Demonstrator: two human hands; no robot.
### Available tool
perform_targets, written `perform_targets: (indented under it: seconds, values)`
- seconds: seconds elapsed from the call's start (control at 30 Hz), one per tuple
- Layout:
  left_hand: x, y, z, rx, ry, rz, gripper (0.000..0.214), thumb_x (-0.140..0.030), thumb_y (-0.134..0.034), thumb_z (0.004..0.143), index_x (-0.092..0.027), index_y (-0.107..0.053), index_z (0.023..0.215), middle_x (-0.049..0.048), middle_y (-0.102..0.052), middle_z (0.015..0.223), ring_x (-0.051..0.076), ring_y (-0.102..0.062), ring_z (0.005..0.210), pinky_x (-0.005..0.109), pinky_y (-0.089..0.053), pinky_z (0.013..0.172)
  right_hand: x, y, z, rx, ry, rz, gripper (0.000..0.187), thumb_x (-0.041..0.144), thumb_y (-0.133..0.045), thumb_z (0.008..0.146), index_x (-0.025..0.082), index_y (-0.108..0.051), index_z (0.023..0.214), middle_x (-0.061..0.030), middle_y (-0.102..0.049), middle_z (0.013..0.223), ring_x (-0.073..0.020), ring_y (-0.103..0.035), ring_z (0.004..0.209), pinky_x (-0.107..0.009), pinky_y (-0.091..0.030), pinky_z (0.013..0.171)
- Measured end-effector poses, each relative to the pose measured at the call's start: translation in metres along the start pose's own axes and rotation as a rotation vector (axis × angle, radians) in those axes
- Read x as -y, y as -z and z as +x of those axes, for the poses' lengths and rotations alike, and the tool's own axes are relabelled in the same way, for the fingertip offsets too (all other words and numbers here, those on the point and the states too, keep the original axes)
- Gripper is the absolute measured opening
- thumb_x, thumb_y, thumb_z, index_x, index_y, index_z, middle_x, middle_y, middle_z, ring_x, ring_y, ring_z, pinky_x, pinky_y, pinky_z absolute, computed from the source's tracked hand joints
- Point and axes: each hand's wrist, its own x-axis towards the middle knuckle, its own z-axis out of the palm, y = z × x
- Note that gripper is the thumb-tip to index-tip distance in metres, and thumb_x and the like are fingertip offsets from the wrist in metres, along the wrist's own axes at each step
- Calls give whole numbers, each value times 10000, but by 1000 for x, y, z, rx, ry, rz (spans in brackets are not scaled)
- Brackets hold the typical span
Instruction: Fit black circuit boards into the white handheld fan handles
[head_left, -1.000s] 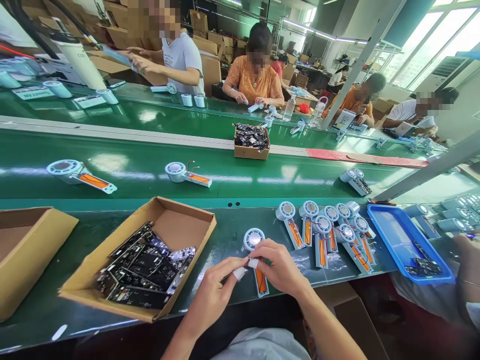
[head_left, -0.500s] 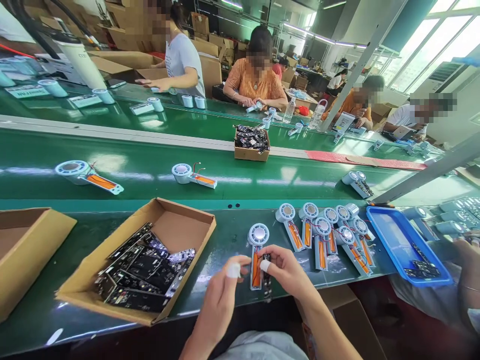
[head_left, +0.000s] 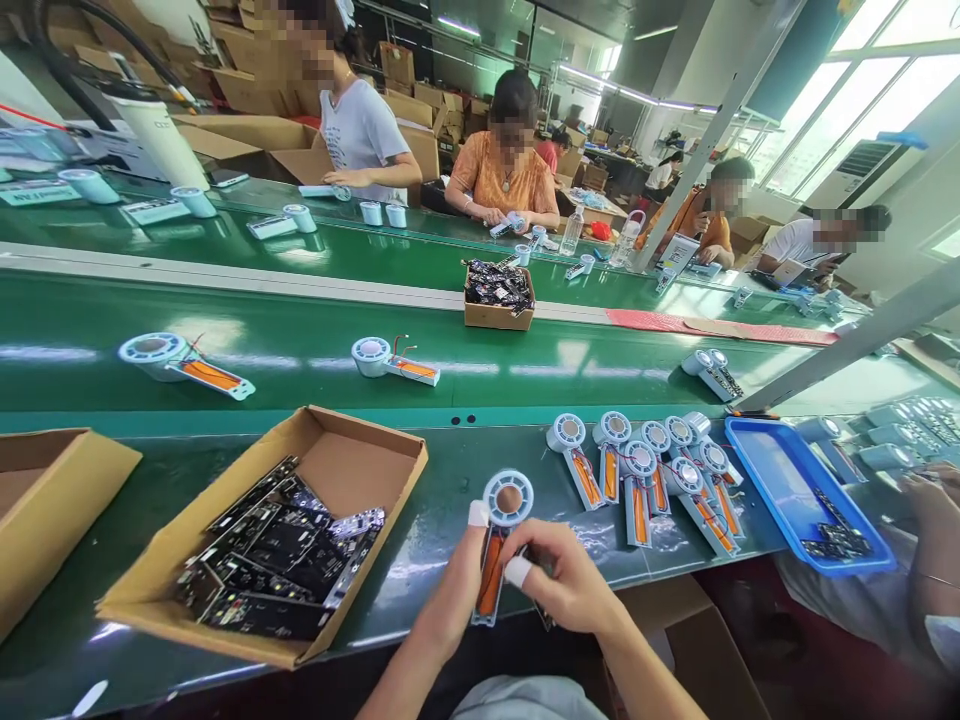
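A light-blue handheld fan housing (head_left: 508,497) has a round vented head and an open handle with an orange strip inside. My left hand (head_left: 451,590) is closed on its left side, thumb near the head. On the other side, my right hand (head_left: 566,572) is closed, fingertips at the handle's upper part. A narrow black circuit board (head_left: 545,612) hangs from my right hand, mostly covered by the fingers. White wraps cover both thumb tips. Several similar fan housings (head_left: 639,462) lie grouped to the right, with orange strips and red wires showing.
A cardboard tray (head_left: 375,432) of black circuit boards stands left of my hands. A blue tray (head_left: 772,470) with boards lies right, near a co-worker's hand (head_left: 930,495). Two housings (head_left: 397,362) rest on the green belt (head_left: 300,310). People sit opposite beyond a small box (head_left: 499,317).
My left hand has closed on the fan housing, which is now nearer me and slightly left. My right hand has moved along with it, still holding the circuit board.
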Motion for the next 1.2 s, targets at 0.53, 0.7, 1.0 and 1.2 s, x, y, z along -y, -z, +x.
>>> perform_targets:
  seconds: [0.53,0.7,1.0,1.2]
  values:
    - [3,3,-8,-166,-153,162,372,-531,-537,886,-208,-580,1064,-1,-636,787,211,-608,725,337,-514,722,-10,3,3,-292,-42,-276,182,231,-582,887,224,-543,1064,-15,-669,843,-152,-597,700,-242,-434,614]
    - [-5,7,-13,-199,-148,203,309,-478,-506,866,-217,-581,1013,28,-671,875,211,-622,759,334,-513,741,13,15,-1,52,36,-961,151,211,-548,961,209,-629,834,-34,-686,741,-182,-621,656,-262,-355,586]
    - [-9,11,-16,-100,-124,48,227,-392,-469,876,-217,-608,914,16,-678,871,207,-628,820,314,-509,786,18,15,3,307,-93,-365,337,335,-508,978,199,-554,673,36,-571,537,-103,-499,468,-204,-335,493]
    - [9,12,-17,6,-95,-126,388,-419,-481,926,-213,-602,1232,59,-695,1232,258,-626,1153,350,-484,982,-4,4,-4,185,-189,-31,526,623,-462,983,199,-482,671,60,-466,498,-74,-387,438,-194,-319,470]
